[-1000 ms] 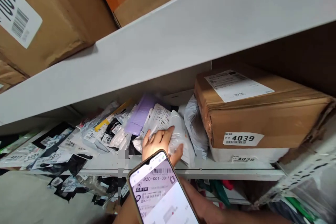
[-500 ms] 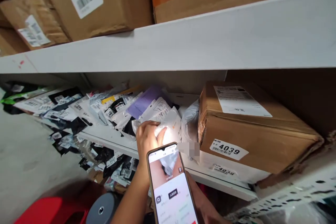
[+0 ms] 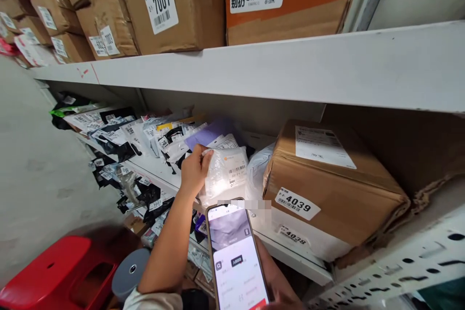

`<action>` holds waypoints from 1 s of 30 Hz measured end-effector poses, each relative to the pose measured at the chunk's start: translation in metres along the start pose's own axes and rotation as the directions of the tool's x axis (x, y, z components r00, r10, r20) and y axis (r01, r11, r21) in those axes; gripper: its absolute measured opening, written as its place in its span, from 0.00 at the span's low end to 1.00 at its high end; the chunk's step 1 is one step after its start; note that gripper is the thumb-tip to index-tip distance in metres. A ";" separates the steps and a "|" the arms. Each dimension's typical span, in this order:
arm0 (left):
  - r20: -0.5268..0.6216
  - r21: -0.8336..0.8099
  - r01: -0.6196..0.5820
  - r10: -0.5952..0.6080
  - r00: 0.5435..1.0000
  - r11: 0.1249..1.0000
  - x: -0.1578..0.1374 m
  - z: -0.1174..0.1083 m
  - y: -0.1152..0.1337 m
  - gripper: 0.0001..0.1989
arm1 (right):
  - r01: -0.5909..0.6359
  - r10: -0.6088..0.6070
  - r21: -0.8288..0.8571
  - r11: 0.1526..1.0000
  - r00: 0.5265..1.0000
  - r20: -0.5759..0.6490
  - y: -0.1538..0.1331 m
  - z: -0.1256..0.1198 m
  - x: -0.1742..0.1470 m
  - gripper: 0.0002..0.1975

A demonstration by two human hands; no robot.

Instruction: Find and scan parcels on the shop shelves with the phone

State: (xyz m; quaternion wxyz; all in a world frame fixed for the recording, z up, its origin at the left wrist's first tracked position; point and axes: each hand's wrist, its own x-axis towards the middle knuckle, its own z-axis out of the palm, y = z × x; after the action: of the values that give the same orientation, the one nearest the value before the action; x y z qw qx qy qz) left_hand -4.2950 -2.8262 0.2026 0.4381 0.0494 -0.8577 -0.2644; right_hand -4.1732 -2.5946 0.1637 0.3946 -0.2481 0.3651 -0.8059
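My left hand [image 3: 194, 168] is closed on the upper left corner of a white plastic parcel bag [image 3: 222, 174], whose printed label with a barcode faces me. Bright light falls on the bag. A smartphone [image 3: 238, 261] is in my right hand [image 3: 278, 286], which is mostly hidden behind it. On the phone's screen, a camera picture fills the top and a pale page lies below. Behind the bag, on the lower shelf, stand more parcels, among them a purple mailer [image 3: 207, 134]. To its right is a grey-white wrapped parcel [image 3: 258, 169].
A cardboard box labelled 4039 [image 3: 334, 189] sits at right on the lower shelf [image 3: 272, 244]. The upper shelf edge [image 3: 254, 75] runs above my hands, with boxes 7007 [image 3: 199, 5] and 7010 [image 3: 283, 24] on it. A red stool [image 3: 51, 271] and grey roll [image 3: 129, 273] stand at lower left.
The white bag has been turned and drawn up, so its barcode label now shows. My left hand has shifted to its upper corner. The view has moved, showing more of the upper shelf.
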 end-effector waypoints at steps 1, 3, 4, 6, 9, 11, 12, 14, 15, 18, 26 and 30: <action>0.029 -0.044 0.016 -0.014 0.999 0.999 0.004 -0.002 -0.005 0.14 | 0.012 -0.013 0.022 1.000 1.000 0.023 0.000 -0.004 -0.002 0.49; 0.062 -0.123 0.028 -0.020 0.998 0.992 0.009 -0.005 -0.013 0.13 | 0.031 -0.034 0.056 0.998 0.999 0.041 -0.001 -0.010 -0.006 0.50; 0.065 -0.148 0.032 -0.022 0.998 0.988 0.010 -0.006 -0.016 0.13 | 0.043 -0.044 0.056 0.997 0.999 0.025 -0.003 -0.012 -0.007 0.49; 0.070 -0.183 0.050 -0.038 0.997 0.982 0.012 -0.008 -0.019 0.13 | 0.076 -0.075 0.025 0.997 0.996 -0.041 -0.007 -0.013 -0.008 0.46; 0.097 -0.222 0.088 -0.067 0.993 0.971 0.011 -0.009 -0.017 0.14 | 0.079 -0.080 -0.008 0.997 0.992 -0.100 -0.014 -0.009 -0.008 0.42; 0.102 -0.229 0.101 -0.080 0.992 0.968 0.011 -0.009 -0.014 0.14 | 0.084 -0.085 -0.013 0.996 0.992 -0.089 -0.017 -0.005 -0.009 0.40; 0.096 -0.226 0.102 -0.082 0.992 0.969 0.011 -0.010 -0.013 0.14 | 0.088 -0.089 -0.012 0.996 0.993 -0.077 -0.017 -0.003 -0.009 0.39; 0.078 -0.217 0.093 -0.078 0.994 0.972 0.011 -0.010 -0.013 0.13 | 0.082 -0.082 0.002 0.997 0.995 -0.050 -0.018 -0.002 -0.010 0.38; 0.070 -0.216 0.087 -0.073 0.995 0.973 0.011 -0.010 -0.012 0.13 | 0.080 -0.080 0.006 0.997 0.996 -0.041 -0.017 -0.001 -0.011 0.39; 0.060 -0.222 0.073 -0.061 0.996 0.972 0.011 -0.010 -0.012 0.13 | 0.077 -0.078 -0.029 0.997 0.996 -0.039 -0.017 -0.003 -0.013 0.40; 0.065 -0.243 0.059 -0.044 0.997 0.968 0.012 -0.012 -0.012 0.13 | 0.083 -0.083 -0.042 0.996 0.996 0.011 -0.014 -0.005 -0.014 0.40; 0.071 -0.260 0.064 -0.047 0.996 0.963 0.011 -0.013 -0.011 0.13 | 0.121 -0.121 -0.036 0.992 0.993 0.012 -0.013 -0.001 -0.014 0.41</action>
State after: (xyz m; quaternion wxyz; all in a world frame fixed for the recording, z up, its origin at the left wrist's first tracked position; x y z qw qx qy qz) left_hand -4.2935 -2.8446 0.2111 0.4054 0.0065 -0.8271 -0.3892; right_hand -4.1721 -2.5768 0.1718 0.3422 -0.2808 0.3621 -0.8203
